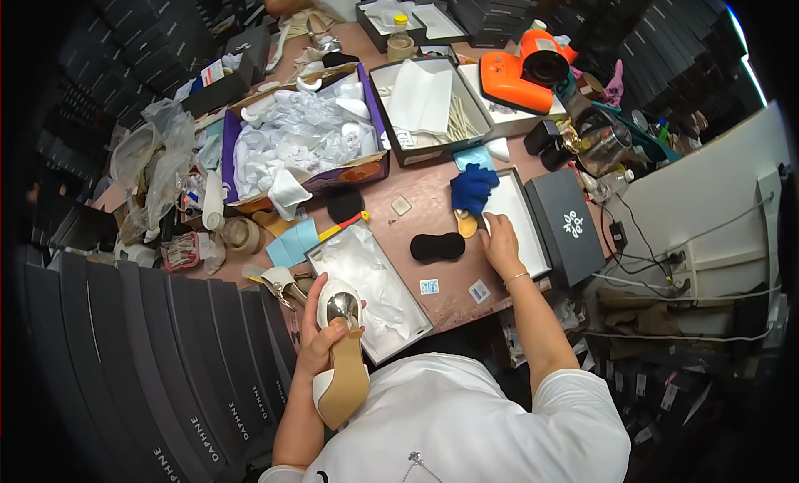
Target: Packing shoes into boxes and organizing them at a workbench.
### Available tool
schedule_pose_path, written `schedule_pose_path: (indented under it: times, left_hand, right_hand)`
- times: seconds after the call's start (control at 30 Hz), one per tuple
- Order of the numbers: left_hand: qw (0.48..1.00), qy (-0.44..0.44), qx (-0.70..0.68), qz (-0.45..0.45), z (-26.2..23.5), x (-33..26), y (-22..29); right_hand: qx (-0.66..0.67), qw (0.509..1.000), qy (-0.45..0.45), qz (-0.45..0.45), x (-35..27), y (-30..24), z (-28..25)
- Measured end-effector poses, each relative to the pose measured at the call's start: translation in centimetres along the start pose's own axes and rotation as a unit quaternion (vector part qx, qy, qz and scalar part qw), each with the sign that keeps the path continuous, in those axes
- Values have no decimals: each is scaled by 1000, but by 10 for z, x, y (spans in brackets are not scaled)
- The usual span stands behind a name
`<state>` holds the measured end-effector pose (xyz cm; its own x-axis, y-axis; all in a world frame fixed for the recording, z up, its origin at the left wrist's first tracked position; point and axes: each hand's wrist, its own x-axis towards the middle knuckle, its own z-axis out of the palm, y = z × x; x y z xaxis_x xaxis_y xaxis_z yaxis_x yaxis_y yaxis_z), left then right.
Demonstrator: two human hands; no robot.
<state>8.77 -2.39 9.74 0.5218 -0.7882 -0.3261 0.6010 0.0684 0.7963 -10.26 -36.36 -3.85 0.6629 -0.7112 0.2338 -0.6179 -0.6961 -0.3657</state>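
My left hand (323, 333) grips a white shoe (345, 381), its tan sole turned up and its shiny metallic heel by my fingers. Below and beside it lies an open box (410, 310) lined with crumpled white tissue. My right hand (501, 247) reaches over the table with fingers apart and nothing visible in them. It is at the edge of a white-lined box part (523, 225), close to a small tan rounded piece (465, 225) and a dark blue cloth (474, 188). A black pad with a narrowed middle (437, 247) lies left of that hand.
A purple-edged carton (381, 163) full of white tissue and a box of pale sticks (456, 117) stand farther back. An orange device (516, 82) sits at the back right. Another white shoe (281, 282) lies at left. Stacked dark boxes (166, 350) flank me; another person (291, 2) is across.
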Motion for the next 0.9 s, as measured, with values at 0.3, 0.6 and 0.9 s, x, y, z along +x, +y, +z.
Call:
schedule_pose_path:
  times: [0.3, 0.6, 0.9]
  left_hand:
    - [976, 111, 170, 84, 26, -22, -20]
    - [991, 120, -51, 24, 29, -20, -80]
    - [993, 72, 60, 65, 66, -4, -63]
  right_hand:
    - [-114, 976, -187, -13, 69, -2, 77]
    - [704, 586, -369, 160, 75, -28, -25]
    - [620, 594, -507, -79, -12, -113, -61]
